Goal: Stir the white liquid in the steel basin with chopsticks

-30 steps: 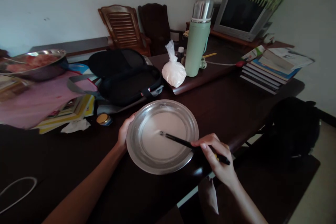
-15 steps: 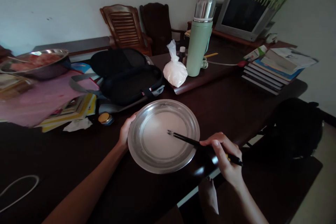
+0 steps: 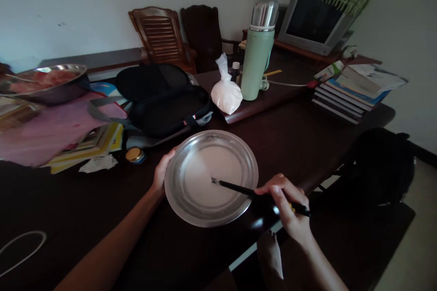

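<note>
A round metal plate (image 3: 211,218) with a wide rim holds a pale, milky-looking layer (image 3: 208,163). My left hand (image 3: 164,169) grips the plate's left rim, with most of its fingers hidden beneath. In my right hand (image 3: 290,202) is a pair of black chopsticks (image 3: 235,186), pinched between thumb and fingers. Their tips are over the middle of the pale layer; whether they dip into it is hard to tell. A knotted clear bag of white powder (image 3: 226,94) stands beyond the plate, beside a green thermos (image 3: 257,59).
An open black bag (image 3: 167,104) and a small gold-lidded jar (image 3: 135,155) lie left of the plate. A metal bowl of reddish food (image 3: 48,84) stands far left. Stacked books (image 3: 351,91) occupy the table's right end, with a black backpack (image 3: 382,168) below.
The chopsticks and my right hand have shifted slightly left and down over the plate. The chopstick tips sit closer together. My left hand keeps its hold on the rim.
</note>
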### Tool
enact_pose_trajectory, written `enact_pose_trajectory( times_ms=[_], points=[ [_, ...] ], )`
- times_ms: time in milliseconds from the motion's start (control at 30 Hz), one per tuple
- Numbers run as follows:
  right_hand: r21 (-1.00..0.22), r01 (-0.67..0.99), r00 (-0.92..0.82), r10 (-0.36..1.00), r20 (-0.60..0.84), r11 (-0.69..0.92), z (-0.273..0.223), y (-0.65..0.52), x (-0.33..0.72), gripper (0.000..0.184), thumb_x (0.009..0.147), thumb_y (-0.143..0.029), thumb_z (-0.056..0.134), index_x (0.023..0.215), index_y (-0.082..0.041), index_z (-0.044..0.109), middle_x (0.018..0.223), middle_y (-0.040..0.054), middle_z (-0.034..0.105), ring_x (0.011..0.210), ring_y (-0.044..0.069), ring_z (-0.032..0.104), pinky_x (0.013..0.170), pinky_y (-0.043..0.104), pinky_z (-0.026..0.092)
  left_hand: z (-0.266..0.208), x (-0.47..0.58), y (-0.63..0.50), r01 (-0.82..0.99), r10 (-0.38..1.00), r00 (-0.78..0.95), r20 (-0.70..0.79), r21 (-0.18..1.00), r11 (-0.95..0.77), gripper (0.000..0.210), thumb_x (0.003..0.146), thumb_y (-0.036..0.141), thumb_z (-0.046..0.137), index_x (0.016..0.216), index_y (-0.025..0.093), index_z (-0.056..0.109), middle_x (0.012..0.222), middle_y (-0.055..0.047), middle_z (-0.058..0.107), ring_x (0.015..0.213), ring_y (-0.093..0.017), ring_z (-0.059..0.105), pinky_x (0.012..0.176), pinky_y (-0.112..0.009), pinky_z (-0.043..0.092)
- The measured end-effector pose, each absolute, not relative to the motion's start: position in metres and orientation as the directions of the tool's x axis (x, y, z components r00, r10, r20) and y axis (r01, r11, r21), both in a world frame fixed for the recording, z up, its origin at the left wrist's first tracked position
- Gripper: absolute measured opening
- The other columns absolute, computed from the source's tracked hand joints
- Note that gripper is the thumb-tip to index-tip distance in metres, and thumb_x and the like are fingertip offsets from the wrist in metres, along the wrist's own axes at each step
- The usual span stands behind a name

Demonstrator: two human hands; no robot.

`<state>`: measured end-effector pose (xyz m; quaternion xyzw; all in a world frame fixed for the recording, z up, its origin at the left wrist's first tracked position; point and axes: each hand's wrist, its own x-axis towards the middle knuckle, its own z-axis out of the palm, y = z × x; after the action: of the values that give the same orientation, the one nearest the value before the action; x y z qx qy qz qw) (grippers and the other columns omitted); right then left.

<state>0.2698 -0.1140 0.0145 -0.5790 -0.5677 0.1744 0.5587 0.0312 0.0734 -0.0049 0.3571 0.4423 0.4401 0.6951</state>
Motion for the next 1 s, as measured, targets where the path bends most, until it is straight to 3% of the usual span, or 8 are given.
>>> enact_pose_trajectory(
  times_ms=[100, 267, 467, 633, 800, 1000],
  points=[
    [-0.821, 0.499, 0.253, 0.859, 0.444, 0.277, 0.0129, -0.1107, 0.2685, 0.022, 0.096, -0.022, 0.05, 0.089, -0.025, 0.071, 0.081, 0.0021, 0.073, 0.075, 0.018, 0.064, 0.068, 0.033, 0.048, -0.0048, 0.0314, 0.0732, -0.296, 0.925, 0.228, -0.303, 0.884, 0.362, 0.027, 0.068, 0.039, 0.069, 0.088, 0.022, 0.07, 0.081, -0.003, 0.073, 0.098, -0.03, 0.066, 0.081, -0.035, 0.055],
    [-0.848, 0.471, 0.337, 0.839, 0.427, 0.243, 0.012, -0.1139, 0.2726, 0.024, 0.097, -0.021, 0.049, 0.087, -0.025, 0.071, 0.077, 0.0014, 0.07, 0.072, 0.016, 0.062, 0.066, 0.031, 0.046, -0.0051, 0.031, 0.0732, -0.314, 0.929, 0.232, -0.289, 0.881, 0.353, 0.025, 0.071, 0.036, 0.066, 0.09, 0.02, 0.071, 0.085, -0.004, 0.074, 0.097, -0.029, 0.067, 0.081, -0.035, 0.055],
    [-0.827, 0.482, 0.238, 0.864, 0.443, 0.291, 0.0146, -0.1126, 0.2694, 0.023, 0.096, -0.02, 0.05, 0.09, -0.026, 0.071, 0.079, 0.0005, 0.072, 0.074, 0.017, 0.062, 0.068, 0.032, 0.046, -0.0078, 0.0298, 0.075, -0.316, 0.929, 0.23, -0.292, 0.88, 0.355, 0.026, 0.071, 0.036, 0.067, 0.091, 0.02, 0.072, 0.083, -0.003, 0.075, 0.091, -0.029, 0.069, 0.077, -0.035, 0.056],
    [-0.836, 0.481, 0.321, 0.835, 0.447, 0.263, 0.0159, -0.114, 0.2723, 0.025, 0.097, -0.02, 0.049, 0.087, -0.026, 0.071, 0.078, 0.0007, 0.071, 0.073, 0.016, 0.061, 0.066, 0.03, 0.045, -0.0079, 0.03, 0.0746, -0.327, 0.928, 0.241, -0.283, 0.877, 0.353, 0.024, 0.071, 0.035, 0.066, 0.089, 0.02, 0.072, 0.082, -0.003, 0.074, 0.092, -0.028, 0.069, 0.078, -0.034, 0.055],
    [-0.827, 0.466, 0.211, 0.868, 0.45, 0.315, 0.0161, -0.1112, 0.2701, 0.022, 0.096, -0.02, 0.051, 0.091, -0.026, 0.071, 0.079, 0.0, 0.072, 0.074, 0.016, 0.063, 0.07, 0.031, 0.045, -0.0083, 0.0295, 0.0744, -0.329, 0.925, 0.223, -0.307, 0.869, 0.368, 0.025, 0.074, 0.033, 0.064, 0.093, 0.018, 0.071, 0.08, -0.002, 0.073, 0.091, -0.027, 0.069, 0.079, -0.034, 0.055],
    [-0.867, 0.435, 0.341, 0.847, 0.409, 0.244, 0.0163, -0.1146, 0.2747, 0.026, 0.098, -0.023, 0.049, 0.085, -0.025, 0.071, 0.077, 0.0001, 0.07, 0.071, 0.015, 0.06, 0.065, 0.029, 0.044, -0.0084, 0.0284, 0.0747, -0.334, 0.924, 0.235, -0.303, 0.867, 0.37, 0.025, 0.075, 0.032, 0.064, 0.094, 0.018, 0.072, 0.08, -0.003, 0.073, 0.089, -0.026, 0.069, 0.078, -0.033, 0.055]
  ],
)
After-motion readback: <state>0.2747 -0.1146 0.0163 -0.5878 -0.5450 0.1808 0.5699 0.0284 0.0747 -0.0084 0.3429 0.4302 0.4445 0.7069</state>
